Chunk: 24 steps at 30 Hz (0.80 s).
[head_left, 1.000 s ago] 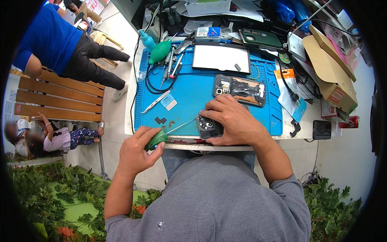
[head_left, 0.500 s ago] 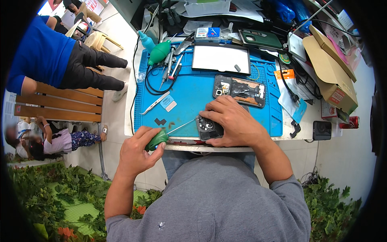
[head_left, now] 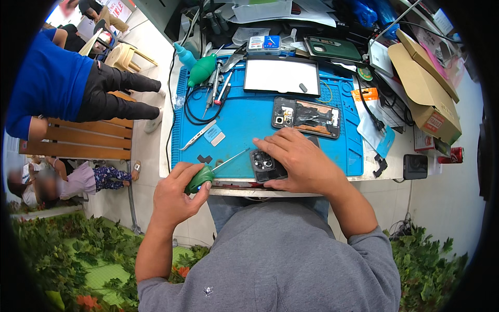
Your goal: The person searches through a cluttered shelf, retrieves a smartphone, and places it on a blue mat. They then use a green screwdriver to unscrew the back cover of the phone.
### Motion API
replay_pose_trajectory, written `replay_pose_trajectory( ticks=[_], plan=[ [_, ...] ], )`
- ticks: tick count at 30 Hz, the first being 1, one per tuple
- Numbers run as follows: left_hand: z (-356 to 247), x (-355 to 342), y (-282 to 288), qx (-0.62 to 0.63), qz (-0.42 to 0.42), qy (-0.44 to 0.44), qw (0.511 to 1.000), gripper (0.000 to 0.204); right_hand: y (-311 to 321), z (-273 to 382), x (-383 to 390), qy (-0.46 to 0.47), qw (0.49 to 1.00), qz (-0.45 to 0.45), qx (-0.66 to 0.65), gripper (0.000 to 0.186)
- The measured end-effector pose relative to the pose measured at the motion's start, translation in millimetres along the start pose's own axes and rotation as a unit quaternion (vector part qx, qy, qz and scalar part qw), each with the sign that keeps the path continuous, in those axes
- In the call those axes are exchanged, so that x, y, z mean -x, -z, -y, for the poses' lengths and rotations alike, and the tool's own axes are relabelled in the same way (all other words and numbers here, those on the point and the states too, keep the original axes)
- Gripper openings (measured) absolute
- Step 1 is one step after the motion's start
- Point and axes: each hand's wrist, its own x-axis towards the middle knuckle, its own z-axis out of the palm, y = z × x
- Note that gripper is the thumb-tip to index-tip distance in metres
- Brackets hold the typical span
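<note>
My left hand [head_left: 176, 200] is closed on a green-handled tool [head_left: 199, 181] whose thin metal shaft points up and right, its tip near the top-left corner of a dark phone part [head_left: 264, 164] with camera rings. My right hand [head_left: 293, 164] grips that part at the mat's near edge, thumb below and fingers above, covering much of it. An opened phone [head_left: 306, 117] lies beyond my right hand on the blue mat [head_left: 234, 119]. White tweezers [head_left: 195, 138], a small card [head_left: 214, 134] and small dark pieces [head_left: 204, 158] lie left of the shaft.
Behind are a white-topped tray [head_left: 280, 73], green blower [head_left: 201, 72], tools, cables and clutter. Right are a cardboard box [head_left: 423, 93], pouch [head_left: 371, 125] and red can [head_left: 457, 155]. A person in blue [head_left: 54, 83] is at the left beside a wooden bench [head_left: 104, 140]; others sit nearby.
The shaft's tip has moved slightly up and left, and the phone part and right fingertips have shifted slightly left. The person in blue at the left has moved a little.
</note>
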Motion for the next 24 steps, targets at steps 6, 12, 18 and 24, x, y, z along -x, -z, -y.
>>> replay_pose_trajectory(
  ticks=[6, 12, 18, 24],
  plan=[
    [-3, -5, 3, 0.039, 0.02, 0.016, 0.999, 0.038, -7, 15, 18, 0.008, 0.997, -0.064, 0.033, 0.071],
    [-3, -16, 0, 0.041, 0.038, 0.001, 0.998, 0.038, -18, 20, 42, -0.03, 0.993, -0.105, 0.037, 0.06],
    [-6, -23, 0, 0.042, 0.058, -0.002, 0.997, 0.037, -34, 15, 51, -0.028, 0.986, -0.157, 0.043, 0.049],
    [-1, -28, -1, 0.01, 0.038, -0.028, 0.999, 0.037, -37, 14, 50, -0.022, 0.984, -0.169, 0.045, 0.046]
  ],
)
